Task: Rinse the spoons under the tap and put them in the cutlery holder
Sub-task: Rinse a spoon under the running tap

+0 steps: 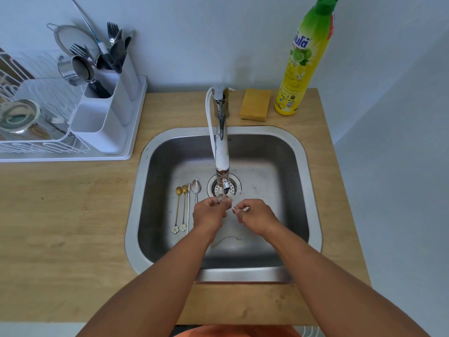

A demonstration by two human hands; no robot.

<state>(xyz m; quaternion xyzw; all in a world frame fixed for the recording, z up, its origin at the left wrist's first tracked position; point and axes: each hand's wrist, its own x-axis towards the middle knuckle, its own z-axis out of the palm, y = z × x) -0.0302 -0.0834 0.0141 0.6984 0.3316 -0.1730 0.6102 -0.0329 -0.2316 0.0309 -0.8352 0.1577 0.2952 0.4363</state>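
**Both hands hold one spoon under the tap**

Hands meet over the sink point(301, 152), close together but not touching; the left hand point(209, 214) curls its fingers round the bowl end of a spoon point(222, 197), while the right hand point(255, 215) pinches the handle end, the spoon bridging the gap between them just below the tap point(221, 142) spout and above the drain point(234, 188); whether water is running cannot be told. Four more spoons lie side by side on the sink floor, left of the left hand: two gold spoons point(178, 207) with flower-shaped ends and two silver spoons point(195, 188), bowls pointing toward the tap. On the wooden counter point(60, 215), the white cutlery holder point(104, 122) stands well to the left at the edge of a dish rack point(36, 144), with forks and spoons upright in its far compartment; behind the sink sit a yellow sponge point(255, 104) and a green-capped soap bottle point(303, 59).
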